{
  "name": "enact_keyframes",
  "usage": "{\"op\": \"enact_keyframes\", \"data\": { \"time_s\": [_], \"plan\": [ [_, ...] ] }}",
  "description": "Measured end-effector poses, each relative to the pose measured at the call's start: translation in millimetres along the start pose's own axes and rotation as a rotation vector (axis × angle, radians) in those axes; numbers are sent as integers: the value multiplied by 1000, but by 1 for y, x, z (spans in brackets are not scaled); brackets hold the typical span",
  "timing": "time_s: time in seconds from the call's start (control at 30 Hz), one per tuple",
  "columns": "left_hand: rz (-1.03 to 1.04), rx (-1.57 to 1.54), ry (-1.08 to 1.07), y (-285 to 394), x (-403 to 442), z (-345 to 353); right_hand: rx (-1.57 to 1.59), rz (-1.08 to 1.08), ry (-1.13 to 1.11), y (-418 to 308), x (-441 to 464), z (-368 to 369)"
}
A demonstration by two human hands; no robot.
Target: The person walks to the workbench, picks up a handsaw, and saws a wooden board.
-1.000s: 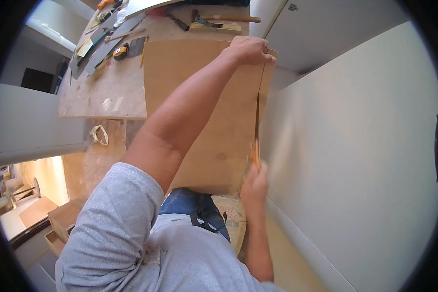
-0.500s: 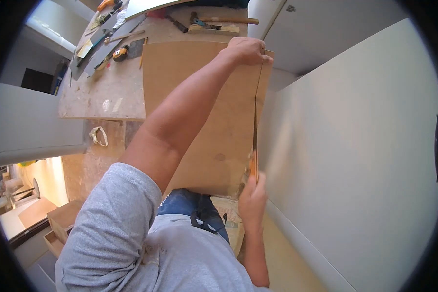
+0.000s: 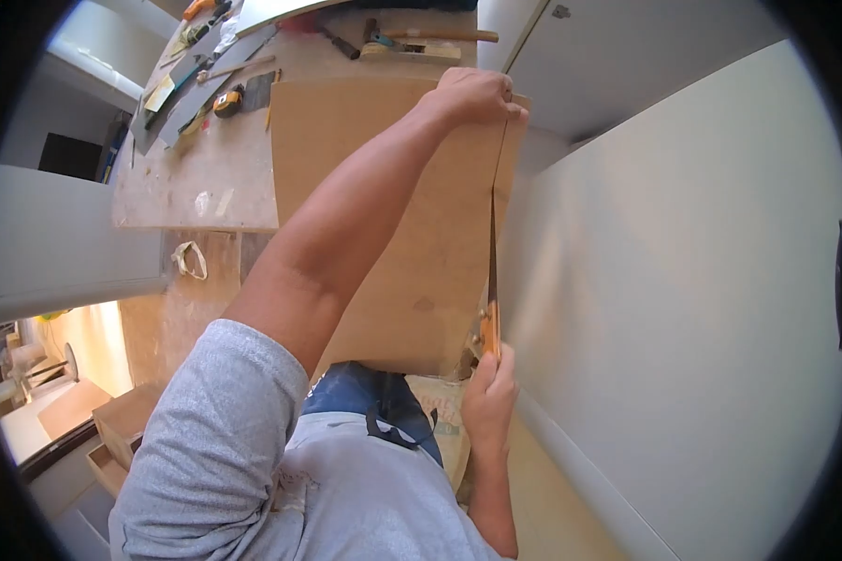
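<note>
A thin brown wooden board [image 3: 365, 280] lies over the workbench and reaches back toward my body. My left hand [image 3: 477, 95] is closed at its far right corner, fingers curled over the narrow strip beside the cut line. In my right hand [image 3: 488, 402] is the wooden handle of a handsaw [image 3: 493, 257], held low by the board's near right side. The dark blade points away from me and sits in the cut, which runs along the right edge. My right fingers are wrapped around the handle and partly hidden.
On the workbench [image 3: 182, 201] lie a tape measure [image 3: 227, 102], a pencil [image 3: 269, 107], a hammer [image 3: 430, 37] and several other tools. A tall pale panel [image 3: 683, 280] stands close on the right. An open wooden drawer box [image 3: 122, 421] is at lower left.
My right hand has drawn the handsaw slightly back toward my body, so its handle sits lower. My left hand stays at the board's far corner.
</note>
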State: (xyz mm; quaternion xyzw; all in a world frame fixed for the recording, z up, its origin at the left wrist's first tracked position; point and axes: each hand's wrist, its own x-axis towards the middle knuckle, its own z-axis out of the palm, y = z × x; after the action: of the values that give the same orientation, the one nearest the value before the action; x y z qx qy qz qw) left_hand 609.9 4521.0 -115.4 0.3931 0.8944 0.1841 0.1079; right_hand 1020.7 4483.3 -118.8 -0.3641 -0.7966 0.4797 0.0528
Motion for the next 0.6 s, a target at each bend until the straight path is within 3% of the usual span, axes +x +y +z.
{"op": "enact_keyframes", "data": {
  "time_s": [0.07, 0.17, 0.33, 0.47, 0.6],
  "plan": [
    [-82, 10, -39, 8, -1, -6, -42, -46, 9, 6, 38, 15],
    [-23, 28, -30, 9, -4, -9, -84, -179, 67, -31, 146, 45],
    [-19, -12, -11, 8, -2, -9, -41, 6, -38, -48, 92, 15],
    [-59, -8, -18, 4, 0, -4, 2, 73, -67, 13, -15, -3],
    [-71, 15, -3, 8, -1, -2, -33, -60, 17, 19, 39, 22]
  ]
}}
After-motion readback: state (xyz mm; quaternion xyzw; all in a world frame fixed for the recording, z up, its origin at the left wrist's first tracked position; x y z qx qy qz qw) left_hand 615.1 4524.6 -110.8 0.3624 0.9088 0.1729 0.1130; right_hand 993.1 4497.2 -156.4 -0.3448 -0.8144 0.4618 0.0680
